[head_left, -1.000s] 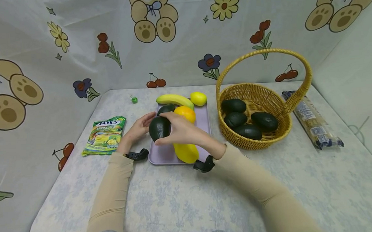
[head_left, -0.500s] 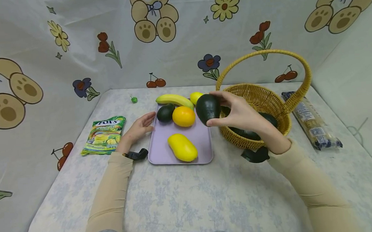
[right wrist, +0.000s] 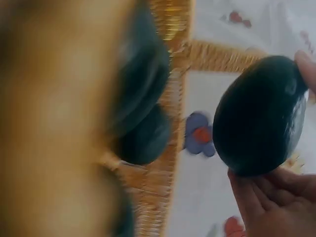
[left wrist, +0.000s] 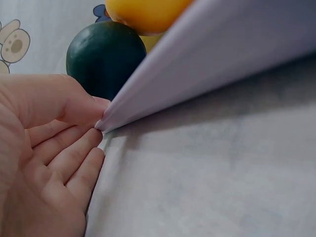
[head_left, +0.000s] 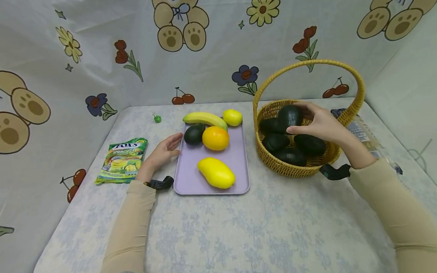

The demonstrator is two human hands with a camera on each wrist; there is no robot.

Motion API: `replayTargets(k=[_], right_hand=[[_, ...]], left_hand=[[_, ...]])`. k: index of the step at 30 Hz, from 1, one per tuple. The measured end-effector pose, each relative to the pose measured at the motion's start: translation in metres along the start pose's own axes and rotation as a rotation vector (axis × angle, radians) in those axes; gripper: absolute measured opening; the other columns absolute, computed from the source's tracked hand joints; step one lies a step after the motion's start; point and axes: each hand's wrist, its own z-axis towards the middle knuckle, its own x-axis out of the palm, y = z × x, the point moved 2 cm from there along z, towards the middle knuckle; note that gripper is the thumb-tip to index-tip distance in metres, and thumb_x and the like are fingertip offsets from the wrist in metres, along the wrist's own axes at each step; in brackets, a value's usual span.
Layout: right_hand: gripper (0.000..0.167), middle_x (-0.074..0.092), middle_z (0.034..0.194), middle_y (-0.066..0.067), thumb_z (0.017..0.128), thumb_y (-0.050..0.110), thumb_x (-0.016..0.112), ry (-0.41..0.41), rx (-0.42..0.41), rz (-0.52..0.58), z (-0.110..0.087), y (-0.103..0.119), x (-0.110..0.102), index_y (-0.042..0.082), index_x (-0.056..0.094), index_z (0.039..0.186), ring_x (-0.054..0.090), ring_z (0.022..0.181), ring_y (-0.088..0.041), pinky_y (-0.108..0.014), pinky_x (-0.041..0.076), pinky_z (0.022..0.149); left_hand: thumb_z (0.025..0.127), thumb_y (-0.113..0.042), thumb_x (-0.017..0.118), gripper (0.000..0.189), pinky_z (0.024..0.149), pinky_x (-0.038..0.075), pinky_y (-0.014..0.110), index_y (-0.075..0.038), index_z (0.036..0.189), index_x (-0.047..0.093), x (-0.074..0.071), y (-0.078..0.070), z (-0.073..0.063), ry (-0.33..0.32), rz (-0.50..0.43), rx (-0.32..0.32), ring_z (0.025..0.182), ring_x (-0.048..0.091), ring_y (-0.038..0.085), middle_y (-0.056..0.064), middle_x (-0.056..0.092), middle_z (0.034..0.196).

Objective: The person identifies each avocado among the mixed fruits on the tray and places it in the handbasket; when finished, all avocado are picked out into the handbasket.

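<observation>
My right hand (head_left: 319,123) grips a dark green avocado (head_left: 290,118) between thumb and fingers, over the wicker basket (head_left: 298,172). In the right wrist view this avocado (right wrist: 259,116) is beside the basket's blurred weave, above the other avocados (right wrist: 143,136). Several more avocados (head_left: 291,156) lie in the basket. My left hand (head_left: 161,154) is at the left edge of the lilac tray (head_left: 191,183); in the left wrist view its thumb and fingertips pinch the rim. On the tray are an avocado (head_left: 194,134), an orange fruit (head_left: 215,138), a yellow mango (head_left: 216,173), a banana (head_left: 204,119) and a lemon (head_left: 232,117).
A Fox's candy bag (head_left: 123,161) lies left of the tray. A small green thing (head_left: 157,118) sits behind it. A clear and blue packet (head_left: 363,135) lies right of the basket, partly hidden by my right arm. The basket's tall handle (head_left: 307,63) arches over it.
My right hand has carried the avocado from above the tray rightward to over the basket. My left hand has stayed at the tray's left edge.
</observation>
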Motion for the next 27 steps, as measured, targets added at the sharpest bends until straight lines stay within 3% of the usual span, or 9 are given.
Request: replayTargets(k=[6, 14, 20, 27], right_hand=[[0.094, 0.035, 0.142, -0.024, 0.079, 0.041, 0.074, -0.023, 0.060, -0.091, 0.005, -0.026, -0.008, 0.003, 0.022, 0.148, 0.037, 0.127, -0.041, -0.058, 0.036, 0.100], [0.098, 0.037, 0.137, -0.026, 0.079, 0.045, 0.073, -0.050, 0.097, -0.095, 0.011, -0.050, -0.002, 0.000, 0.021, 0.148, 0.041, 0.121, -0.042, -0.061, 0.038, 0.095], [0.098, 0.040, 0.130, -0.027, 0.078, 0.049, 0.072, -0.073, 0.106, -0.146, 0.017, -0.061, 0.003, -0.002, 0.023, 0.146, 0.043, 0.109, -0.042, -0.060, 0.042, 0.085], [0.101, 0.036, 0.133, -0.032, 0.079, 0.051, 0.070, -0.055, 0.123, -0.206, 0.021, -0.068, 0.004, -0.006, 0.021, 0.146, 0.038, 0.116, -0.048, -0.065, 0.038, 0.090]], left_hand=[[0.089, 0.007, 0.053, 0.067, 0.112, 0.025, 0.035, -0.005, 0.149, 0.025, -0.001, 0.004, 0.001, -0.001, 0.001, 0.010, 0.138, 0.026, 0.023, 0.010, 0.024, 0.153], [0.089, 0.005, 0.054, 0.068, 0.111, 0.026, 0.032, -0.008, 0.149, 0.026, 0.000, 0.002, -0.001, -0.016, 0.019, -0.010, 0.137, 0.028, 0.019, 0.006, 0.026, 0.153], [0.089, 0.005, 0.054, 0.068, 0.112, 0.025, 0.032, -0.007, 0.149, 0.026, 0.000, 0.003, -0.001, -0.004, 0.001, -0.009, 0.138, 0.027, 0.019, 0.007, 0.025, 0.153], [0.089, 0.006, 0.054, 0.068, 0.112, 0.025, 0.033, -0.006, 0.149, 0.025, 0.000, 0.001, -0.001, -0.007, 0.012, 0.004, 0.138, 0.027, 0.021, 0.009, 0.025, 0.153]])
